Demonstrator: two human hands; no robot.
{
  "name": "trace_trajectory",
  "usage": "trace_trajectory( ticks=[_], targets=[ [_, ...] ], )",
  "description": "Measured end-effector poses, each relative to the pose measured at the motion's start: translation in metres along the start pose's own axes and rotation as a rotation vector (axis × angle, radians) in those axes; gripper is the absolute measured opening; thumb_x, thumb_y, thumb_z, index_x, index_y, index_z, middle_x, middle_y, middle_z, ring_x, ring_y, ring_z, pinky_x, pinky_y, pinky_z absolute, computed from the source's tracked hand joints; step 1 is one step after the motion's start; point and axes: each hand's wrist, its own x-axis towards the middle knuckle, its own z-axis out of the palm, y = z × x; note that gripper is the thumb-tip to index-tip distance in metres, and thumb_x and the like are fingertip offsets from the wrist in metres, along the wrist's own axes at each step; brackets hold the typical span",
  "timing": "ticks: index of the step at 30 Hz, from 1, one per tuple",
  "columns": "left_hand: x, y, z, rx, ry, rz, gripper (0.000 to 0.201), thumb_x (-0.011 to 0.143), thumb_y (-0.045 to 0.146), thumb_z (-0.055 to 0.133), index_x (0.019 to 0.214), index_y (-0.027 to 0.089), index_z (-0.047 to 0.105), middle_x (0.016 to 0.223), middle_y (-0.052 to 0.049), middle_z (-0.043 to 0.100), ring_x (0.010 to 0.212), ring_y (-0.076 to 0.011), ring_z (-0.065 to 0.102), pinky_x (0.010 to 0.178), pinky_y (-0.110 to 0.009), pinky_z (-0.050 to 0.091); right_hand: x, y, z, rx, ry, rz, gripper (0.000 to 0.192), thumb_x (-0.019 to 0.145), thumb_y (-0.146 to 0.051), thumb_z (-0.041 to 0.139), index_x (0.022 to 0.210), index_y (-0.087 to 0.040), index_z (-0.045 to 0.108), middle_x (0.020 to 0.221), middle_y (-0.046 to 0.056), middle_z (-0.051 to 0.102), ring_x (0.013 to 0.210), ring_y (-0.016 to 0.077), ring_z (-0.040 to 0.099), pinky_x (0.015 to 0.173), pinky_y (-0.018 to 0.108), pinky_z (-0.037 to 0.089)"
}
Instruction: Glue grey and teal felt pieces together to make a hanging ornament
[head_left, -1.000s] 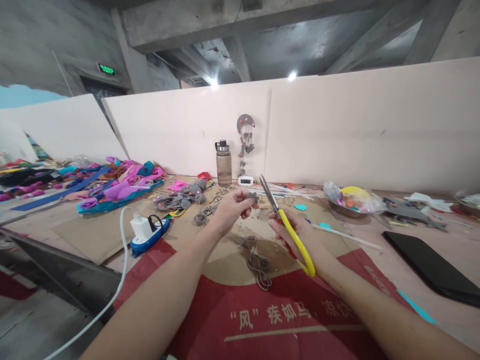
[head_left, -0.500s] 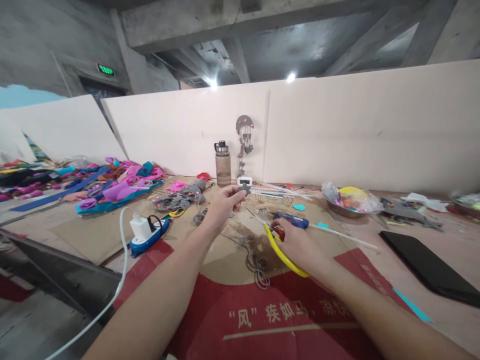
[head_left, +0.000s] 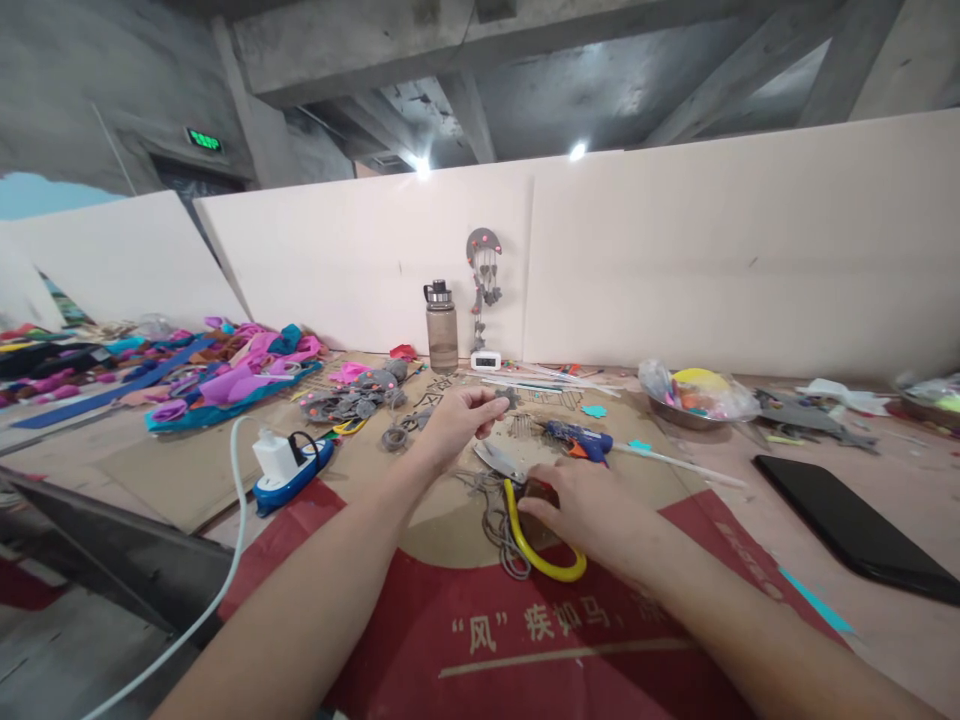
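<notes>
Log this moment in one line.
Left hand: pinching grey piece | right hand: at scissors, grip unclear | glue gun: lying beyond right hand

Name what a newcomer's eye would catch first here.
Probably the yellow-handled scissors at the right hand, low centre over the red-printed cardboard. Next, the small grey piece pinched in the left hand, near the picture's middle. Then the grey crescent ornament against the pale panel, right of the bottle.

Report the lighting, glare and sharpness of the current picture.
Head view: the ceiling lights flare white; the green sign's characters are too smeared to read; a soft shadow dims the red print near the right forearm; the gray piece in the left hand lacks fine detail.
</notes>
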Motion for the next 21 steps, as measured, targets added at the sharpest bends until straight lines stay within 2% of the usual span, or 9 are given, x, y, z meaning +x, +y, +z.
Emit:
trace_trajectory(
  ticks=[2, 6, 9, 16, 21],
  targets=[
    [-0.002, 0.003, 0.003, 0.023, -0.012, 0.005, 0.034, 0.072, 0.044, 0.068, 0.064, 0.013, 0.055, 0.053, 0.004, 0.046, 0.046, -0.0044, 0.037, 0.047, -0.02, 0.027, 0.002, 0.003, -0.004, 0.07, 0.11, 0.019, 0.023, 0.086, -0.038, 0.053, 0.082, -0.02, 0.068, 0.077, 0.009, 0.067, 0.07, 0.0217, 0.061, 0.063, 0.031, 0.04],
    [-0.007, 0.008, 0.009, 0.087, -0.046, -0.017, 0.031, 0.075, 0.043, 0.065, 0.07, 0.013, 0.06, 0.054, 0.002, 0.054, 0.049, -0.0069, 0.046, 0.05, -0.02, 0.033, 0.004, 0.005, -0.017, 0.308, 0.41, -0.033, 0.017, 0.089, -0.028, 0.049, 0.093, -0.022, 0.064, 0.088, 0.004, 0.067, 0.078, 0.0174, 0.059, 0.071, 0.029, 0.042],
    [-0.009, 0.008, 0.013, 0.139, -0.112, -0.028, 0.029, 0.079, 0.042, 0.062, 0.076, 0.013, 0.062, 0.058, -0.001, 0.06, 0.05, -0.0081, 0.05, 0.05, -0.021, 0.036, 0.003, 0.004, -0.021, 0.408, 0.522, -0.055, 0.017, 0.091, -0.03, 0.047, 0.09, -0.023, 0.063, 0.088, 0.003, 0.066, 0.079, 0.0166, 0.058, 0.072, 0.029, 0.042],
    [-0.011, 0.004, 0.021, 0.171, -0.155, -0.007, 0.028, 0.077, 0.041, 0.064, 0.072, 0.015, 0.055, 0.052, 0.002, 0.058, 0.046, -0.0079, 0.051, 0.047, -0.019, 0.036, 0.005, 0.005, -0.014, 0.528, 0.5, -0.036, 0.013, 0.086, -0.033, 0.056, 0.088, -0.022, 0.061, 0.082, 0.003, 0.064, 0.074, 0.0164, 0.057, 0.066, 0.028, 0.042],
    [-0.013, 0.003, 0.026, 0.234, -0.132, 0.026, 0.027, 0.076, 0.04, 0.065, 0.073, 0.016, 0.054, 0.051, 0.002, 0.058, 0.044, -0.0082, 0.051, 0.044, -0.019, 0.034, 0.006, 0.005, -0.013, 0.527, 0.485, -0.031, 0.011, 0.084, -0.031, 0.057, 0.079, -0.022, 0.058, 0.073, 0.0, 0.061, 0.067, 0.0147, 0.054, 0.063, 0.027, 0.041]
  ],
)
